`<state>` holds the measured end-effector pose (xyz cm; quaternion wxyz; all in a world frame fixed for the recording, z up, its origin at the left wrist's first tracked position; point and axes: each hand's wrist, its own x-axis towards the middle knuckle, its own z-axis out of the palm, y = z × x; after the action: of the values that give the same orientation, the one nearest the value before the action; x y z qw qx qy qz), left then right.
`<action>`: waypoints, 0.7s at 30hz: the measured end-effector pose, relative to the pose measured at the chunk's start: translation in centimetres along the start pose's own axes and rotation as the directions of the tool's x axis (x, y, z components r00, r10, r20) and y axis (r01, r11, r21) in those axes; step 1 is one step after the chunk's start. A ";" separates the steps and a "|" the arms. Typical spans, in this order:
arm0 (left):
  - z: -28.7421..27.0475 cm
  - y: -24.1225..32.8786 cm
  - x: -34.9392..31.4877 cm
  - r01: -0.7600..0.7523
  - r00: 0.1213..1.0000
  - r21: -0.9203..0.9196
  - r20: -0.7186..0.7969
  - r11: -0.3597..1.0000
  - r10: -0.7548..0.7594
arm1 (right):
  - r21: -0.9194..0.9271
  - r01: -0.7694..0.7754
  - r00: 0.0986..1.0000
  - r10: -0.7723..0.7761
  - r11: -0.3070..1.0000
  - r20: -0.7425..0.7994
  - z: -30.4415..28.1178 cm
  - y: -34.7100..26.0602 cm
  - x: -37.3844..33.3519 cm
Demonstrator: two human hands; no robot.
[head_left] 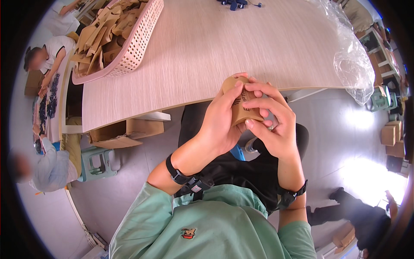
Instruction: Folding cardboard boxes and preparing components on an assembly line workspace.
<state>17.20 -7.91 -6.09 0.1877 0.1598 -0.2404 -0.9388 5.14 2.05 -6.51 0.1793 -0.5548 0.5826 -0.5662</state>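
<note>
Between my two hands is a small brown kraft paper box (247, 113) with curved ends and dark printing. My left hand (219, 115) wraps its left side, with the thumb lying along the upper face. At the box's right side, my right hand (276, 116) grips with bent fingers near the upper part and the thumb at the lower end. The box is held above my lap, just at the table's near edge. Palms and fingers hide part of it, and its contents, if any, do not show.
A pink perforated basket (137, 47) heaped with brown paper boxes (105, 36) stands at the table's (207, 52) left. Dark blue cabled items (235, 4) lie at the far edge. Clear plastic film (354, 60) drapes over the right end. An open carton (127, 131) sits below; people work at left.
</note>
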 end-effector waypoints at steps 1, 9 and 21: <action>0.1 -0.1 -0.1 -0.013 1.000 0.007 -0.006 1.000 0.013 | 0.006 -0.005 1.000 0.005 1.000 0.011 -0.1 0.0 -0.1; 0.2 0.4 -0.4 -0.017 0.996 0.189 -0.083 0.982 0.033 | -0.061 -0.068 0.997 0.065 0.996 -0.047 0.4 -0.6 -0.7; -2.2 1.4 2.7 -0.419 0.751 0.905 0.389 -0.069 0.533 | -0.006 -0.041 0.969 0.038 0.999 -0.242 2.2 0.0 1.6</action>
<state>16.08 -11.05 -7.74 0.3643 0.1869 -0.8140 -0.4120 6.43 -0.35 -6.48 0.1150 -0.4709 0.6143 -0.6227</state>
